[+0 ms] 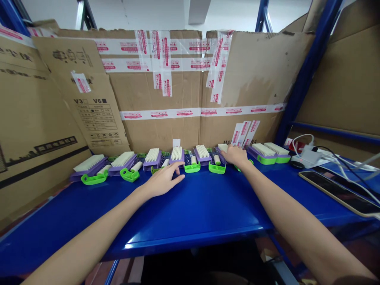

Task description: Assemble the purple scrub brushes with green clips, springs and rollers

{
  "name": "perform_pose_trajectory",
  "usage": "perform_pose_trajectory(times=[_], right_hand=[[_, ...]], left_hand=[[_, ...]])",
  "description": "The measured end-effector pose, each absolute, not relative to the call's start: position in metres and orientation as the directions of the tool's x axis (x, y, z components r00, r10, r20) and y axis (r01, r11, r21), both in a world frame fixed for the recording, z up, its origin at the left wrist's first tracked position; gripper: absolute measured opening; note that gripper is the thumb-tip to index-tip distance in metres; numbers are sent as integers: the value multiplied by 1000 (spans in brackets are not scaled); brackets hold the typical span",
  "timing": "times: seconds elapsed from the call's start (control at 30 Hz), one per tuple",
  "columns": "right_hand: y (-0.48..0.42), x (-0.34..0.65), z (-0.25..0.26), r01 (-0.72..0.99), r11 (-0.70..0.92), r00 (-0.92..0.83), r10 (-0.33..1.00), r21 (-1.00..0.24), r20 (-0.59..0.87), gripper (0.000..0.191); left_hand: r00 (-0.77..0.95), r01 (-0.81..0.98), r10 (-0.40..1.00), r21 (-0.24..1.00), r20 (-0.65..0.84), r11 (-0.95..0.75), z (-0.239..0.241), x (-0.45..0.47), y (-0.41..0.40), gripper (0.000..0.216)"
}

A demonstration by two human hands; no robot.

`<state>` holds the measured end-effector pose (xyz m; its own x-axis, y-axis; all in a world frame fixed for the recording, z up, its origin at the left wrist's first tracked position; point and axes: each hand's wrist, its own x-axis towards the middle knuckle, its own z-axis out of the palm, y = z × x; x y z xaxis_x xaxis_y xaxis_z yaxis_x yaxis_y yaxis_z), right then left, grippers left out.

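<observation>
We face a glossy blue tabletop (196, 209) backed by taped cardboard panels (252, 79) and a white wall (166, 12). Purple-and-green brushes (202, 152) line its rear. Our left hand (163, 180) is half-spread, ungripping, beside them; our right hand (236, 155) curls at one, grip unclear.

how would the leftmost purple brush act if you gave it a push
The leftmost purple brush probably wouldn't roll, since its body is broad and boxy. It might slide fairly easily, as the blue table looks smooth and glossy.
</observation>
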<state>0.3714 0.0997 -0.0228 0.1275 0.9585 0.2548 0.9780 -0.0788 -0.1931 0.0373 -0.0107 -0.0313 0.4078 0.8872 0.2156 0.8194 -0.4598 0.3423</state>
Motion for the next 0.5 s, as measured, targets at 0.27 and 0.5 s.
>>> perform_pose_trajectory(times=[0.27, 0.5], right_hand=[[97, 373, -16, 970, -85, 153, 941, -226, 302, 60], [88, 373, -2, 966, -58, 160, 902, -253, 402, 59]], left_hand=[[406, 822, 888, 338, 217, -458, -30, 38, -11, 57], [416, 809, 869, 329, 268, -488, -32, 35, -9, 54]])
